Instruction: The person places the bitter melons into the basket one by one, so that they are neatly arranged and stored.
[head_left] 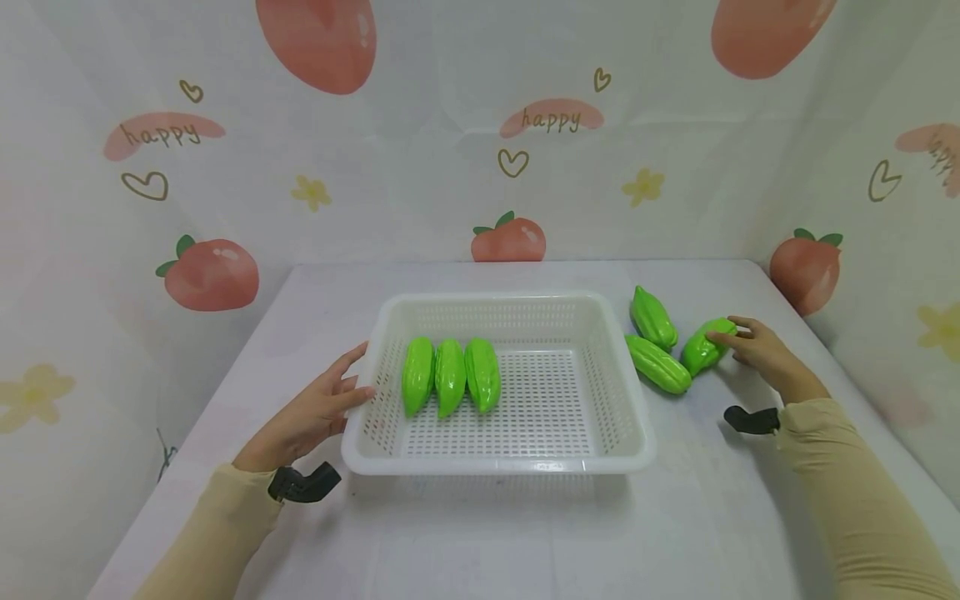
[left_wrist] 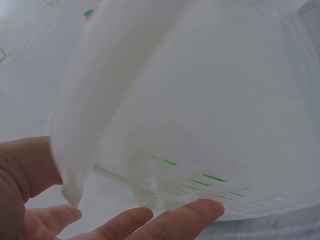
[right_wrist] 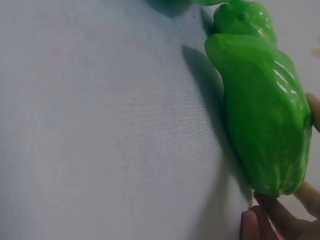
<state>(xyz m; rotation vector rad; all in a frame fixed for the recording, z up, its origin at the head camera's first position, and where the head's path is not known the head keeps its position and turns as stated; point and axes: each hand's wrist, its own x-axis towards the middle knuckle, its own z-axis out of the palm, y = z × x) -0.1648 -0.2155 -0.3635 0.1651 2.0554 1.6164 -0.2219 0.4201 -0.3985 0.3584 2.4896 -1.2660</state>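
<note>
White plastic basket (head_left: pixel 540 400) held three green gourds (head_left: pixel 450 379). Left hand (head_left: pixel 311 417) gripped its rim (head_left: pixel 495 466), fingers (left_wrist: pixel 180 219) partly spread; right hand (head_left: pixel 768 357) fingers pinched another gourd (head_left: pixel 698 352).

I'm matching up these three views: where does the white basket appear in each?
Head: the white basket sits near the centre.
Left wrist: the basket fills most of the picture, close up.
Right wrist: not in it.
Shared landmark: the glossy green objects, in all three views, though apparently only as slivers through the slots in the left wrist's.
</note>
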